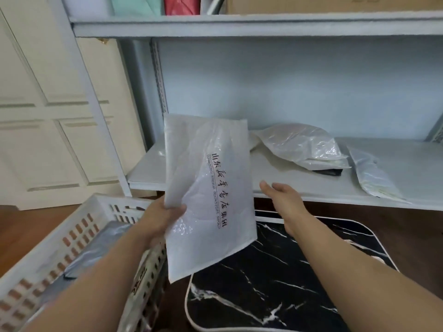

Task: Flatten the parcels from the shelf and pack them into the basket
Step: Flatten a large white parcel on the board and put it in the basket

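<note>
Left hand gripping white parcel upright, right hand spread, empty

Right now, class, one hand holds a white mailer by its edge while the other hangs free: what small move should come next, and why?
Probably bring the right hand, open and empty, onto the white mailer to press it flat. The left hand pinches only one edge, so the mailer hangs unsupported beside the basket, not yet flattened or packed.

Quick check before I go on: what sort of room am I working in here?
Probably a room in a home used for storage: a panelled door, a wood floor, and a white metal shelf holding soft parcels, with a marbled mat below.
</note>
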Tool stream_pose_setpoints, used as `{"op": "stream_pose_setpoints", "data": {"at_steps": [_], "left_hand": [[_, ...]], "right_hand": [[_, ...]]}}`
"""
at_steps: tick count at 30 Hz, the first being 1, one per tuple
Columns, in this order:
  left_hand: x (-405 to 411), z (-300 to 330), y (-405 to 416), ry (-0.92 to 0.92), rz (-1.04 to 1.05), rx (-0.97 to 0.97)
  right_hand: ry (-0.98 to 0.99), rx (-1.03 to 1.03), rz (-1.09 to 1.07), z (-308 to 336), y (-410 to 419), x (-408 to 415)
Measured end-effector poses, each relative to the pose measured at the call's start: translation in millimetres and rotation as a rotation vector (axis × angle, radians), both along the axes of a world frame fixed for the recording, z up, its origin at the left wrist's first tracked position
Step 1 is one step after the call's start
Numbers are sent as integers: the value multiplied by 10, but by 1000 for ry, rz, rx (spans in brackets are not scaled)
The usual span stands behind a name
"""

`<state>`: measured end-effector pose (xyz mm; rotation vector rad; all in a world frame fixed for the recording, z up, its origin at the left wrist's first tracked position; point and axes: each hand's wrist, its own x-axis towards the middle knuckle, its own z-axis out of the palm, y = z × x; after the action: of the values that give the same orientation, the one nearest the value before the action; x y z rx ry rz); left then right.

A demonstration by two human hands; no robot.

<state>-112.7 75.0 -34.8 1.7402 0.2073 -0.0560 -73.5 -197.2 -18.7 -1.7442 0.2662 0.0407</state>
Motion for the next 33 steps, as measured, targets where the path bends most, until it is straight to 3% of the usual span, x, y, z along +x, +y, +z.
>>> {"op": "stream_pose_setpoints", "data": {"at_steps": [3, 6, 9, 15, 19, 27, 33], "left_hand": [[4, 57, 248, 59, -71, -300], [-17, 74, 355, 96, -128, -419], [-29, 56, 454, 135, -182, -450], [30, 36, 765, 113, -17, -380], [5, 23, 1001, 136, -26, -188], [-15, -115, 1727, 104, 376, 356], [50, -381, 2377, 221, 398, 769]], "right_hand": [[8, 25, 53, -48, 33, -39], [56, 136, 143, -93, 70, -62], [101, 252, 240, -121, 130, -36], [69, 223, 185, -110, 427, 81], [59, 194, 175, -173, 822, 178], [162, 155, 339, -422, 1731, 305], [185, 57, 413, -752, 2501, 523]]}}
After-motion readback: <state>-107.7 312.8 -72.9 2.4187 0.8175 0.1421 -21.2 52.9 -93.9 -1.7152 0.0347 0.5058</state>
